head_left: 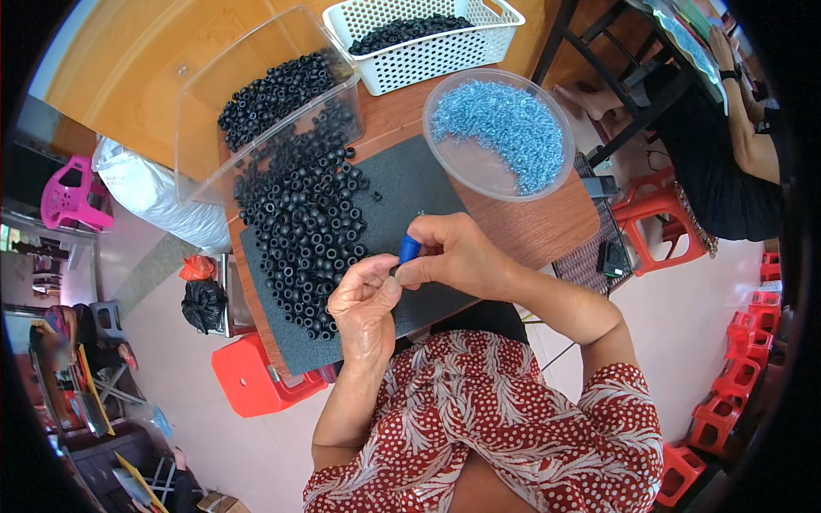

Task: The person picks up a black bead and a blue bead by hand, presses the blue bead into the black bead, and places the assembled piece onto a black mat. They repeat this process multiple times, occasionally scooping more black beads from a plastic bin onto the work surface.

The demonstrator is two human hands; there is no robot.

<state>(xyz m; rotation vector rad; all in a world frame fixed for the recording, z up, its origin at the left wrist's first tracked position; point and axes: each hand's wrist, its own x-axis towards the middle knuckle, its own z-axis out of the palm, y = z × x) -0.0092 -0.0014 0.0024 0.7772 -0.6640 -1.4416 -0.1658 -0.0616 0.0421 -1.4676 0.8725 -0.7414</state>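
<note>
My left hand (363, 303) and my right hand (457, 256) meet over the near edge of a dark mat (415, 188), fingertips pinched together. A blue tube-shaped piece (410, 249) sits at the right fingertips; I cannot tell whether it is a finger cover or something held. Something small and dark shows between the two hands, mostly hidden by the fingers. Left of them, a heap of black ring-shaped parts (299, 231) spreads over the mat. A round clear tub (483, 171), holding many small shiny blue pieces (505, 120), stands beyond my right hand.
A clear bin (197, 111) of black rings lies tipped toward the mat. Behind stands a white perforated basket (419, 73) with more black parts. A red stool (248, 372) is beside the wooden table (556, 218). Another person (718, 171) sits at the right.
</note>
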